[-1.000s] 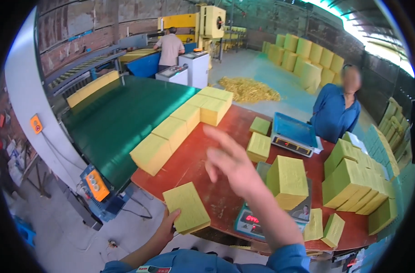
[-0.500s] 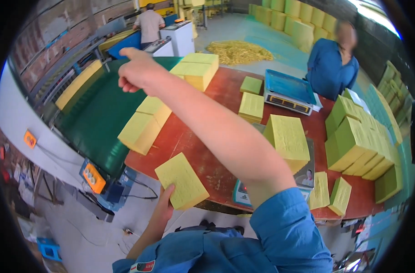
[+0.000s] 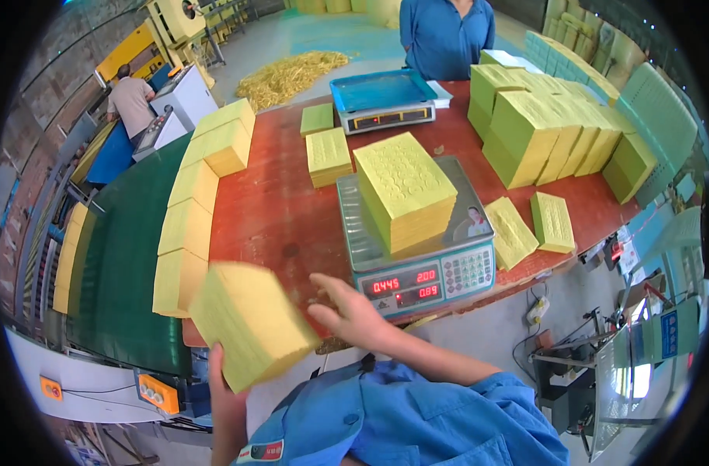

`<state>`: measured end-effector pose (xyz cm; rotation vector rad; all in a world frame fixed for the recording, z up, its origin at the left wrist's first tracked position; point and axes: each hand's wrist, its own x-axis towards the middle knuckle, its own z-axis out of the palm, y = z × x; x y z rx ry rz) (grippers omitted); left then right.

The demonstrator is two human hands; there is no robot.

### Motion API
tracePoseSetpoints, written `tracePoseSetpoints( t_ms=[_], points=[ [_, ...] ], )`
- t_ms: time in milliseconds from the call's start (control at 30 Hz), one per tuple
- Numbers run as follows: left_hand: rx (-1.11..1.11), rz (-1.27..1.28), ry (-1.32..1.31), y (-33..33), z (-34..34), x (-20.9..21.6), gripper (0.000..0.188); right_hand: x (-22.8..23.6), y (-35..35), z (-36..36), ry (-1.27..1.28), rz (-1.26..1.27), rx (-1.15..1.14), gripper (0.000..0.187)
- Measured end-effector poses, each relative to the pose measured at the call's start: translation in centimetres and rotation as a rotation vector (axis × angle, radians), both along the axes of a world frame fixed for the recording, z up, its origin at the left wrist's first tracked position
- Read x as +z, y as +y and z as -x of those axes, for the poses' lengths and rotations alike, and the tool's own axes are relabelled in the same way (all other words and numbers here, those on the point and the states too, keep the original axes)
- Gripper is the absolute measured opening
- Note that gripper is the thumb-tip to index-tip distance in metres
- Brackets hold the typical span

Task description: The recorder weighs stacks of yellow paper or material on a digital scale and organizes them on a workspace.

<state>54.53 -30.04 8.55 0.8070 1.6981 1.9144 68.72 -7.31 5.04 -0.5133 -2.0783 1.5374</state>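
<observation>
My left hand point(image 3: 227, 400) grips a thick stack of yellow paper point(image 3: 249, 322) from below, thumb along its side. The stack is tilted and blurred over the table's near left corner. Beside it, my right hand point(image 3: 354, 314) is open, fingers apart and pointing left, holding nothing. Just beyond that hand, a digital scale point(image 3: 424, 276) with lit red figures carries a tall stack of yellow paper point(image 3: 405, 186) with embossed rings on top. A row of yellow stacks point(image 3: 185, 237) runs along the table's left edge.
A green conveyor belt point(image 3: 125, 256) borders the red table point(image 3: 280, 186) on the left. A second scale with a blue tray point(image 3: 381, 92) stands farther back. Many yellow stacks point(image 3: 537, 128) fill the right side. A person in blue point(image 3: 447, 35) stands beyond; another person point(image 3: 130, 105) works by machines.
My right arm has drawn back from above the conveyor to in front of the scale. The stack in my left hand has tilted, showing its side. My view has shifted right.
</observation>
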Motion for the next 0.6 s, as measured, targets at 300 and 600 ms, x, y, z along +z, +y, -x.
tracePoseSetpoints(
  t_ms=[300, 600],
  points=[
    [-0.566, -0.302, -0.542, 23.1, 0.3, 10.6, 0.044, 13.6, 14.1, -5.3, 0.251, 0.214, -0.154, 0.042],
    [-0.526, 0.190, -0.307, 31.9, -3.2, 13.6, 0.073, 11.1, 24.7, -5.6, 0.171, 0.546, -0.209, 0.035]
  ],
)
